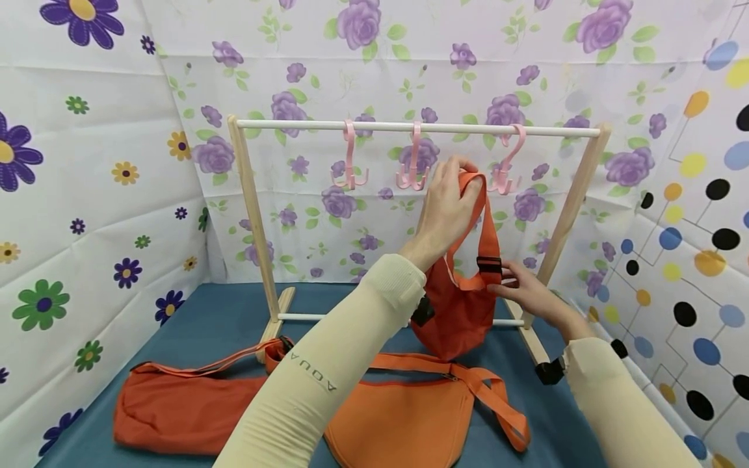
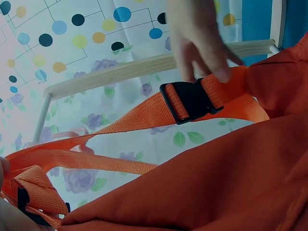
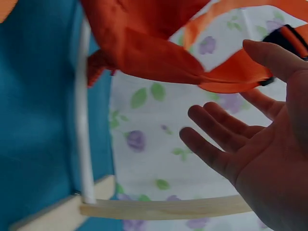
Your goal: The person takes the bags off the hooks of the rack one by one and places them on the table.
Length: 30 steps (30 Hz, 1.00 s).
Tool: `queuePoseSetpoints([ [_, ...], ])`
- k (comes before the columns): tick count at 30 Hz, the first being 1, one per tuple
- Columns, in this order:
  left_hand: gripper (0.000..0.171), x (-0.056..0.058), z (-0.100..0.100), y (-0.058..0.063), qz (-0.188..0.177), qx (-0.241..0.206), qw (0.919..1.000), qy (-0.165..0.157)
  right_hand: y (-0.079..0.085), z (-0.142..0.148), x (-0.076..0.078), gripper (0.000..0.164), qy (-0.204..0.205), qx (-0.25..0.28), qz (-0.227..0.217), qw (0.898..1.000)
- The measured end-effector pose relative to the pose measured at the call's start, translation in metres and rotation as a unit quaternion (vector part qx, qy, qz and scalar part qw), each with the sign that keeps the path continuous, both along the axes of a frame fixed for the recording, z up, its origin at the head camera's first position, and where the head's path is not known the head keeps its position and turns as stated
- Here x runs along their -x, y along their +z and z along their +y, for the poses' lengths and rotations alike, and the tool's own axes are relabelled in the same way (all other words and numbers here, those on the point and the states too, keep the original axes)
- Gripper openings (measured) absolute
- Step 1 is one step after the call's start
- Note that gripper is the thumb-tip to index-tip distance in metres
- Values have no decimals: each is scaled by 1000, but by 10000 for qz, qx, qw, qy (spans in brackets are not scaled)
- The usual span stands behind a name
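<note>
My left hand [image 1: 446, 207] grips the top of an orange strap and holds up a red-orange shoulder bag [image 1: 459, 320], which hangs below it in front of the rack. A black buckle [image 2: 188, 100] sits on the strap, seen close in the left wrist view. Beside that buckle is my right hand [image 1: 535, 296], its fingertips right at the strap's lower end. In the right wrist view its fingers [image 3: 211, 144] are spread and the palm shows. Just behind the strap's top, a pink hook [image 1: 513, 153] hangs from the rack's white rail [image 1: 292, 124].
Two more pink hooks [image 1: 350, 153] hang further left on the rail. Wooden posts [image 1: 254, 214] carry the rack. On the blue cloth [image 1: 187, 325] lie a red bag [image 1: 181, 413] at left and an orange bag [image 1: 404, 422] at the front middle. Patterned sheets surround the table.
</note>
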State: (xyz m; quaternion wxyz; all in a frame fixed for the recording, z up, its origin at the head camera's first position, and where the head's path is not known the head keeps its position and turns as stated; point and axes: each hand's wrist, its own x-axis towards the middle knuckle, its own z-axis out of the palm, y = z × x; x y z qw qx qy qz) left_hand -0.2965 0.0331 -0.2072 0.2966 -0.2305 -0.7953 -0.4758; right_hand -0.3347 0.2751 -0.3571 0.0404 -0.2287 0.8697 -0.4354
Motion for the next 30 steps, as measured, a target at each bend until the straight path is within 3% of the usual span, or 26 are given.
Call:
queuePoseSetpoints([
  [6, 17, -1, 0, -1, 4, -14, 10000, -56, -25, -9, 12, 66, 11, 864, -475, 9951],
  [14, 16, -3, -3, -3, 124, 12, 9998, -184, -42, -15, 16, 39, -12, 437, -90, 9990],
  [21, 16, -3, -16, -9, 102, 281, 9991, -297, -40, -8, 13, 30, -320, 426, 195, 9984],
  [27, 21, -3, -36, -18, -102, 554, 9976, -398, -32, 15, 9, 37, -577, 973, -49, 9936],
  [30, 26, -1, -47, -24, -124, 733, 9968, -288, -26, 28, 6, 40, -620, 1192, -214, 9907],
])
